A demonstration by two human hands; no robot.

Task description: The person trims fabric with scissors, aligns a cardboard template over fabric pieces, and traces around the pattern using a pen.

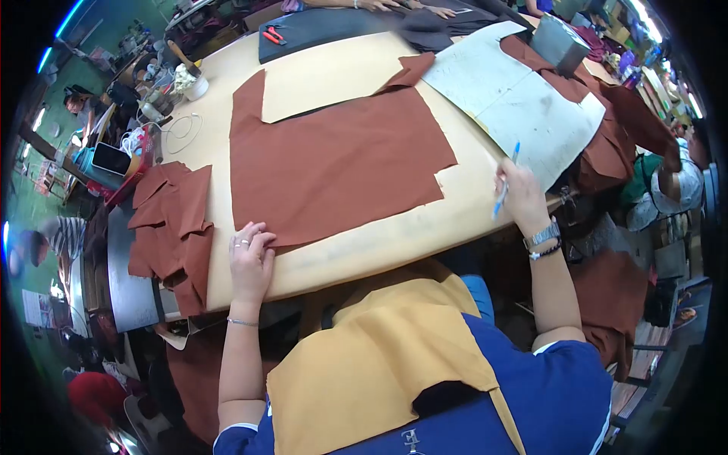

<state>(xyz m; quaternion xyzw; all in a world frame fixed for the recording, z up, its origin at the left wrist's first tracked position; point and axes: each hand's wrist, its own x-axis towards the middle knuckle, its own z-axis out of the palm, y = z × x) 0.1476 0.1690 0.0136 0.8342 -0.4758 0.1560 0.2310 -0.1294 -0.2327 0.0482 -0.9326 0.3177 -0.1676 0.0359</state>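
A large piece of reddish-brown leather or cloth (334, 163) lies flat on the pale table, with a wide notch cut into its far side and a small one at its right edge. My left hand (252, 246) rests on its near left corner, fingers lying loosely over the edge; a ring shows on one finger. Off to the right, my right hand (522, 191) grips a blue and white pen (499, 205) above the table's edge. Close beyond that hand is a whitish pattern sheet (523, 95) with a curved outline.
Crumpled brown pieces (178, 235) lie at the table's left. A grey metal block (560, 42) weighs on the pattern sheet. Red-handled pliers (271, 35) lie on a dark board (326, 32). A white pot (195, 87) with a brush stands at the back left. Another person's hands (409, 6) are at the far side.
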